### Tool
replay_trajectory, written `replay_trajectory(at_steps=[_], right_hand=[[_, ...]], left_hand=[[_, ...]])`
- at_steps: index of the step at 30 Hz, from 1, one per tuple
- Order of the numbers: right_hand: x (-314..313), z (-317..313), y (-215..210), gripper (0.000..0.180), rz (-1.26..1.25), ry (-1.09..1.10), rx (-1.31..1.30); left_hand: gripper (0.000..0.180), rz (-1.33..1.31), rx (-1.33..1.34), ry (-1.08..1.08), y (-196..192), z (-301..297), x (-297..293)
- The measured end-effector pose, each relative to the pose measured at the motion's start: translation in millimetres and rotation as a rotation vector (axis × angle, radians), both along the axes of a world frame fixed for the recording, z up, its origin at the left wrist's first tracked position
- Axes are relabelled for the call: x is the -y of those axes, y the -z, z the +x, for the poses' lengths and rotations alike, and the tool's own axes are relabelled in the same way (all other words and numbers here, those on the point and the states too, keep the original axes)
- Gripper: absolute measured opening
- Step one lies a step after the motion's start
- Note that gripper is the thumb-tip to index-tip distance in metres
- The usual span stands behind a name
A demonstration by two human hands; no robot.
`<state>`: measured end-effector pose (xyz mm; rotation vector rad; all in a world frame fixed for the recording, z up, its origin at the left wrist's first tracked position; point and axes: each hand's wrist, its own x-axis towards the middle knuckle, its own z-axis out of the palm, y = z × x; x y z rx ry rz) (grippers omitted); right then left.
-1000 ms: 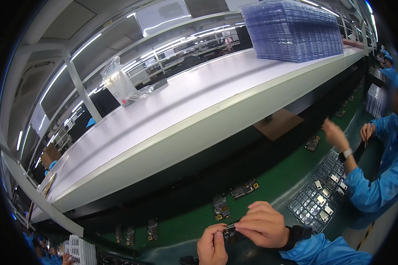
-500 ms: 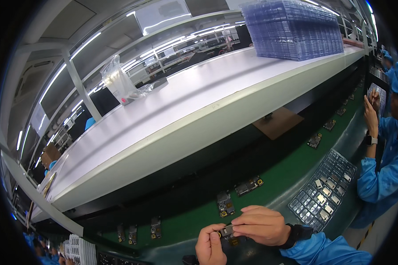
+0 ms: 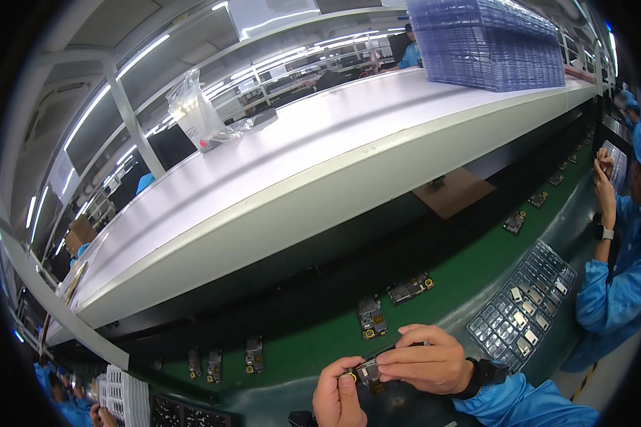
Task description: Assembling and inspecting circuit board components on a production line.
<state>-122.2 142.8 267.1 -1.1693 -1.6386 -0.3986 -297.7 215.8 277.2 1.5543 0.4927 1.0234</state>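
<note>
Two hands [image 3: 340, 400] [image 3: 429, 364], both touching one circuit board [image 3: 368, 373]

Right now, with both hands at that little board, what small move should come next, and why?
Perhaps a gentle press on the silver piece with the right hand: its fingertips are at the piece, which seems to lie on the board, while the left hand pinches the board's left end.

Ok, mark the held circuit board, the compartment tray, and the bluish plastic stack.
Held circuit board [image 3: 368, 373], head view: visible middle.
Compartment tray [image 3: 494, 324], head view: compartments toward its left.
Bluish plastic stack [image 3: 488, 51], head view: side facing the camera.
</note>
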Motion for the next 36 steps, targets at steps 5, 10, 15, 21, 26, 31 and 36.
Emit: replay_trajectory(at_steps=[5,10,15,21,26,31,36], right_hand=[[0,0,1,0.029,0.004,0.012,0.024],[4,1,-1,0.028,0.005,0.016,0.081],[8,-2,-5,0.026,0.015,-0.006,0.102],[10,-2,-11,0.024,0.059,0.034,0.124],[10,-4,-10,0.026,0.045,0.058,0.124],[9,-4,-7,0.026,-0.01,-0.013,0.003],[8,-6,-11,0.029,-0.075,-0.004,-0.136]], left_hand=[[0.023,0.038,-0.017,-0.014,-1,0,1],[0.017,-0.099,0.034,0.022,5,1,4],[0.015,0.109,0.103,-0.057,12,5,5],[0.015,0.159,0.093,-0.079,11,4,8],[0.016,0.196,0.097,-0.102,12,3,7],[0.017,0.26,0.064,-0.102,14,2,4],[0.013,0.392,0.132,-0.091,15,6,2]])
